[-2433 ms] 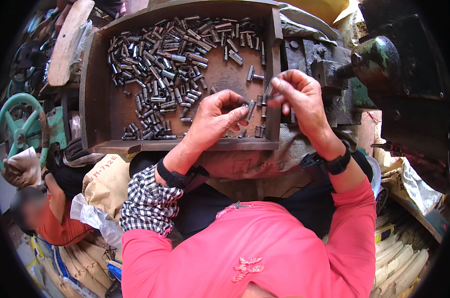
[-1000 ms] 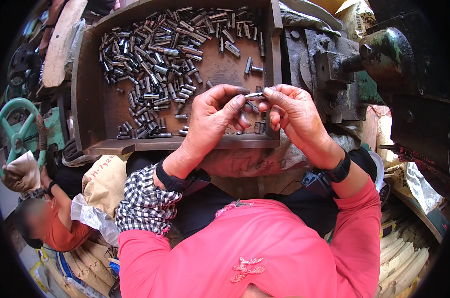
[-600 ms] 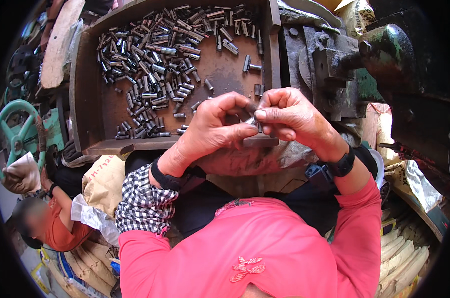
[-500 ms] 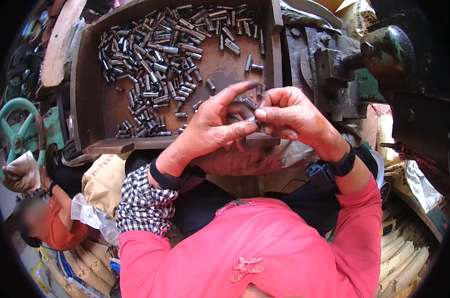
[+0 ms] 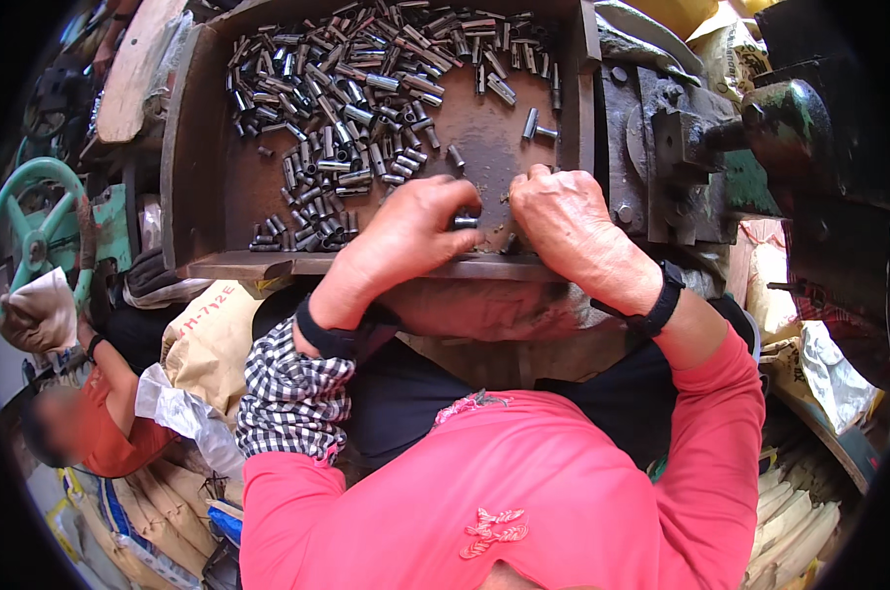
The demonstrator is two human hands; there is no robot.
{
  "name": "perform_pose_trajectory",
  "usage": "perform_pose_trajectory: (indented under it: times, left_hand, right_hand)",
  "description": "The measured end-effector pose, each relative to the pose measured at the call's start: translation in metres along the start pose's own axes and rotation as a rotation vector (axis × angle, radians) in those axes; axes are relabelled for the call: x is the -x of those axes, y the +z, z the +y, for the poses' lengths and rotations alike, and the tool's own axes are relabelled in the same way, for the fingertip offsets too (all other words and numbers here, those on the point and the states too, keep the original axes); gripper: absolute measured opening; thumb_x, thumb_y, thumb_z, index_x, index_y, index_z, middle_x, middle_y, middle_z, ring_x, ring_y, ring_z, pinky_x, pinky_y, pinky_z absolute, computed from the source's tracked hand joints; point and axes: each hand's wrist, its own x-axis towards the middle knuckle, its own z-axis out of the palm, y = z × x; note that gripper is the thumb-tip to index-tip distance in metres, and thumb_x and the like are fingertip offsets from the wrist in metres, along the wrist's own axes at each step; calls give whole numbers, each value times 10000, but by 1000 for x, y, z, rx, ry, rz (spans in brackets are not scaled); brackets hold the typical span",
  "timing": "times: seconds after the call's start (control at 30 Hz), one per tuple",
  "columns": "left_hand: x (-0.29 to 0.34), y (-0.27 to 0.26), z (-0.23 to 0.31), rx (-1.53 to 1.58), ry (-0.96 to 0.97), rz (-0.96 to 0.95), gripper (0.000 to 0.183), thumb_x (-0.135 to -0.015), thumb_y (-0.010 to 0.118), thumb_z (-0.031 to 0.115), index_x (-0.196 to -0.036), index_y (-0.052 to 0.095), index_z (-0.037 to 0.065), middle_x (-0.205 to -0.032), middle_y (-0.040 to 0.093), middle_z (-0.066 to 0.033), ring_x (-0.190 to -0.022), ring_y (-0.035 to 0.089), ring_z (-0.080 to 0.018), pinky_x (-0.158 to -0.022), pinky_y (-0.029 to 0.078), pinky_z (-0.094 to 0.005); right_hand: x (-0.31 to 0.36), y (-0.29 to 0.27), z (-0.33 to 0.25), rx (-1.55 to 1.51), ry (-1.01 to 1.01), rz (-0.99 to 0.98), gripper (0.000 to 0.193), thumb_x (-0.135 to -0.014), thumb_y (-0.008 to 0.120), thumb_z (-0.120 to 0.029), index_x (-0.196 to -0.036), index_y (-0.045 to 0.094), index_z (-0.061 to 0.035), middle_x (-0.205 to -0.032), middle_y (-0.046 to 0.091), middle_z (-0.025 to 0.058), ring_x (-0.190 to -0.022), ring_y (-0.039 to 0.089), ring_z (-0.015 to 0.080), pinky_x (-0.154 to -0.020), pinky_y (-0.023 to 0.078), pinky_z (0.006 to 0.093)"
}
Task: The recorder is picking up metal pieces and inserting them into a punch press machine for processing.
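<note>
A big rusty metal tray (image 5: pixel 209 187) fills the top middle of the frame, with many small metal tubes (image 5: pixel 356 88) piled inside. Low in the middle, the left hand (image 5: pixel 405 231) pinches one small metal tube (image 5: pixel 463 222). The right hand (image 5: pixel 563 211) is curled beside it; I cannot tell what it holds.

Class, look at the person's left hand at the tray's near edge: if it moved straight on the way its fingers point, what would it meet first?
Probably the small metal sleeve at the left hand's fingertips, then the right hand just beyond; depth is unclear.
</note>
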Motion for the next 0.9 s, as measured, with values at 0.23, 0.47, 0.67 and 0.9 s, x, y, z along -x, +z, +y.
perform_pose_trajectory:
  times: [0.23, 0.47, 0.67, 0.9]
  left_hand:
    - [-12, 7, 8, -359, 113, -102, 177, -706, 657, 123, -801, 549, 19, -757, 590, -155, -751, 606, -353, -649, 481, -437]
    - [-15, 5, 16, 66, -30, 84, 143, -746, 575, 62, -863, 537, -11, -694, 601, -128, -576, 579, -212, -524, 471, -331]
    - [-14, 10, 16, 1028, -353, 64, 129, -826, 508, 59, -928, 575, 17, -704, 587, -26, -504, 487, -41, -404, 359, -170]
    - [-15, 16, 13, 1307, -352, 204, 135, -881, 507, 91, -940, 601, 13, -671, 585, -25, -463, 506, -41, -366, 378, -162]
  right_hand:
    - [11, 2, 10, -168, 18, 163, 87, -747, 602, -92, -786, 558, -28, -767, 615, 112, -651, 649, 260, -551, 510, 350]
    - [20, -11, 23, -1197, 298, 188, 184, -773, 660, -84, -921, 578, -14, -723, 630, 100, -586, 606, 164, -538, 488, 288]
    - [19, -13, 26, -1772, 356, 90, 193, -863, 592, -100, -1027, 575, 1, -745, 572, 11, -662, 619, 95, -527, 489, 197]
    - [19, -8, 28, -1925, 432, 45, 194, -875, 590, -119, -978, 545, 39, -806, 622, 93, -637, 640, 118, -488, 487, 200]
